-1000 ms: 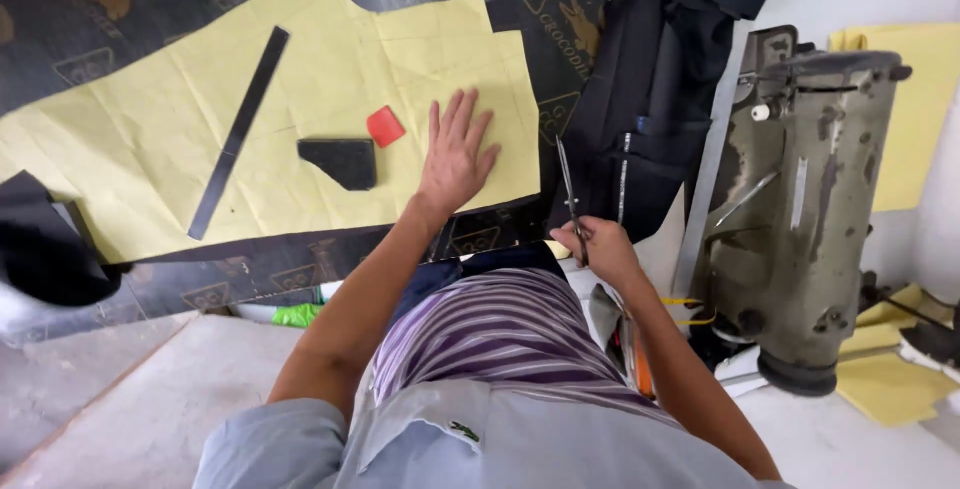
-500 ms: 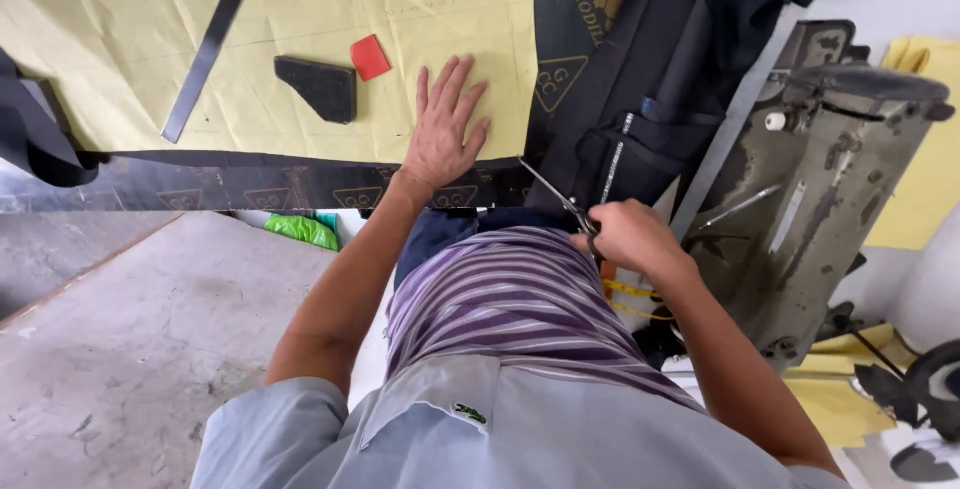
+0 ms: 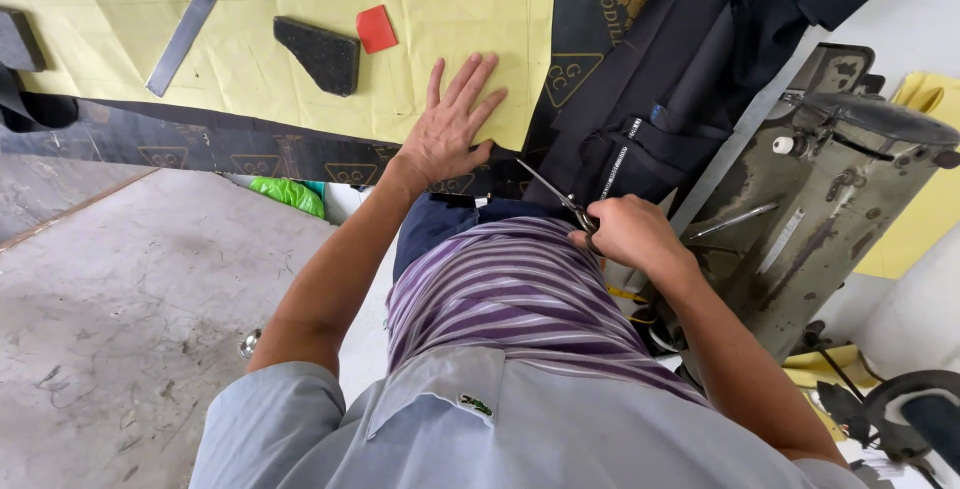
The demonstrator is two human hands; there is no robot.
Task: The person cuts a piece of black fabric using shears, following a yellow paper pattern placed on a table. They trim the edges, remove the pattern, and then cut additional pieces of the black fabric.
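Note:
My left hand (image 3: 450,127) lies flat, fingers spread, on the lower right part of a large yellow paper pattern (image 3: 300,9), which rests on dark printed fabric (image 3: 230,149). My right hand (image 3: 625,231) grips a pair of scissors (image 3: 555,194) near the table's front edge, blades pointing toward the pattern's lower right corner. On the pattern lie a dark wedge-shaped weight (image 3: 320,54), a small red chalk piece (image 3: 377,29) and a long dark ruler (image 3: 195,19).
A folded dark garment (image 3: 680,79) hangs beside the pattern on the right. An old grey-green sewing machine (image 3: 810,209) stands at the right. A green object (image 3: 288,195) sits below the table edge, above the concrete floor (image 3: 120,319).
The view has shifted down and left, so the table sits higher in frame. My right hand has brought the scissors closer to the pattern's corner. My left hand stays pressed on the paper.

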